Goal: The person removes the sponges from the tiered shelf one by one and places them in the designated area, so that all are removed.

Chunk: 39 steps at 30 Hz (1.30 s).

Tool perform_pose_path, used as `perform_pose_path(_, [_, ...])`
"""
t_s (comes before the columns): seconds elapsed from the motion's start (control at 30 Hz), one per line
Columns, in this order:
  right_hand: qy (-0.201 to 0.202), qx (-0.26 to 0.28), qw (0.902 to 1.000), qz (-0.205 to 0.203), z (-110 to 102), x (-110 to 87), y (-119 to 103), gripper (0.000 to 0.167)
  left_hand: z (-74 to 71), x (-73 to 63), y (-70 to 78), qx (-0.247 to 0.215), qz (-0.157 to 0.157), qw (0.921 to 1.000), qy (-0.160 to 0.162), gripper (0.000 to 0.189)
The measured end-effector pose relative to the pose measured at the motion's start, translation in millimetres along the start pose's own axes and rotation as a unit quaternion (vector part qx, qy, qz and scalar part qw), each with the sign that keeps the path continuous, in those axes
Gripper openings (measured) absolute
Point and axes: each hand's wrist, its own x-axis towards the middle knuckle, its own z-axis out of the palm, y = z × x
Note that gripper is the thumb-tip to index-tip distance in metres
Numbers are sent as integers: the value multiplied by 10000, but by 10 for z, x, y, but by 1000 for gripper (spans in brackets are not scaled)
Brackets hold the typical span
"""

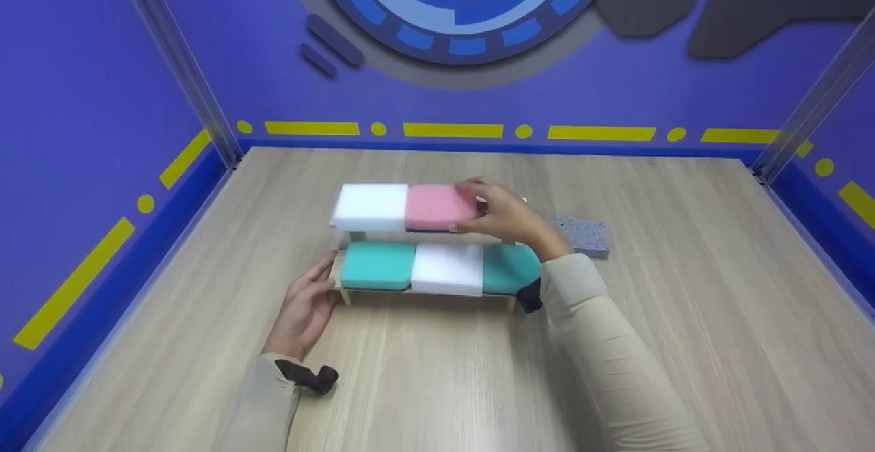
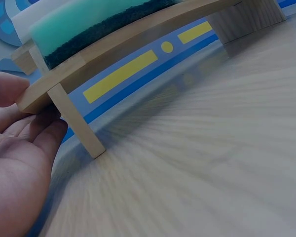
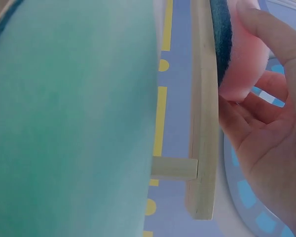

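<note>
A two-tier wooden rack (image 2: pixel 79 123) stands on the table, with its tiers stepped. My left hand (image 1: pixel 304 308) pinches the left end of its lower shelf between thumb and fingers. On the upper tier, my right hand (image 1: pixel 506 213) grips the right side of a pink sponge (image 1: pixel 437 207), whose dark scouring layer faces the shelf. A white sponge (image 1: pixel 372 207) lies directly left of it. The lower tier bears a green sponge (image 1: pixel 377 266), a white sponge (image 1: pixel 448 269) and another green sponge (image 1: pixel 508 267), side by side. The right forearm partly hides the rack's right end.
To the right of the rack, partly behind the right wrist, lies a grey speckled block (image 1: pixel 584 236). Blue-purple panels (image 1: pixel 513 103) with yellow marks wall in the table's back and sides. Wood-grain tabletop (image 1: pixel 410 383) extends in front of the rack.
</note>
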Motion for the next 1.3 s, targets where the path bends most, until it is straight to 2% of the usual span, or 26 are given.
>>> perform_pose_path(0.13, [20,38,10000,2,-2,-2,1,74,1,0,1,16,0,10000,-12,62])
perform_pose_path(0.33, [80,-33,9997,-206,-6,-7,6,71,9,4,13,141,-9,9999,-51,62])
perform_pose_path(0.5, [50,13,9997,-241,-22,-26,8,71,6,13,15,70,9,10000,-24,62])
perform_pose_path(0.83, [-174,701,9972,-203,-67,-58,20,71,-1,17,9,105,28,9999,8,62])
perform_pose_path(1.3, [-39,294,9991,-293,-163,-177,100,68,3,14,12,130,20,9999,13,61])
